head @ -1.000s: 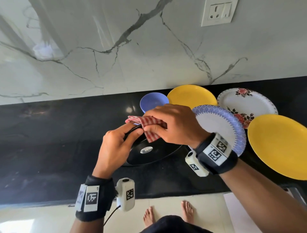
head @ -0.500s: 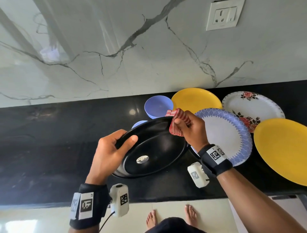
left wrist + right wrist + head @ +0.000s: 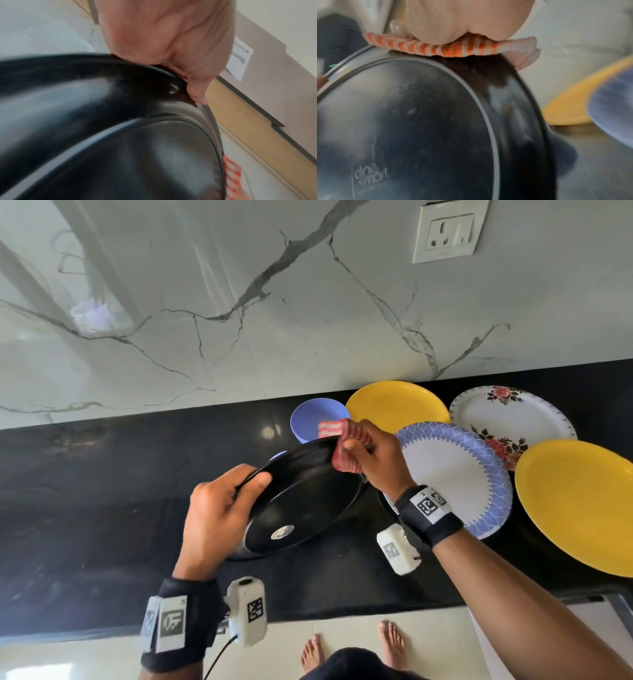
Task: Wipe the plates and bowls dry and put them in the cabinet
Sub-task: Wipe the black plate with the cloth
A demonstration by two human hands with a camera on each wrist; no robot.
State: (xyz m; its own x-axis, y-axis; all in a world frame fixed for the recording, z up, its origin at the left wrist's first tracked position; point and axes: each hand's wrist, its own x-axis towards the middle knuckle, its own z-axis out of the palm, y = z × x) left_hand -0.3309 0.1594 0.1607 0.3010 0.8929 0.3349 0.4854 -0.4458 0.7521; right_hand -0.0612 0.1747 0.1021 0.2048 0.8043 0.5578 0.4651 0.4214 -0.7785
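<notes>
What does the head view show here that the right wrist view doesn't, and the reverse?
Only the head view shows the left hand gripping the black plate's rim, the floral plate, the blue-patterned plate and the wall socket. Only the right wrist view shows the "dine smart" lettering on the plate's underside. Both show the right hand pinching the red striped cloth over the plate's rim, and a yellow plate.

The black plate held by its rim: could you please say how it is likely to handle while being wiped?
The black plate looks rigid, keeping shape under the left hand. Its glossy surface suggests slipperiness. Probably light: one hand holds it tilted.
</notes>
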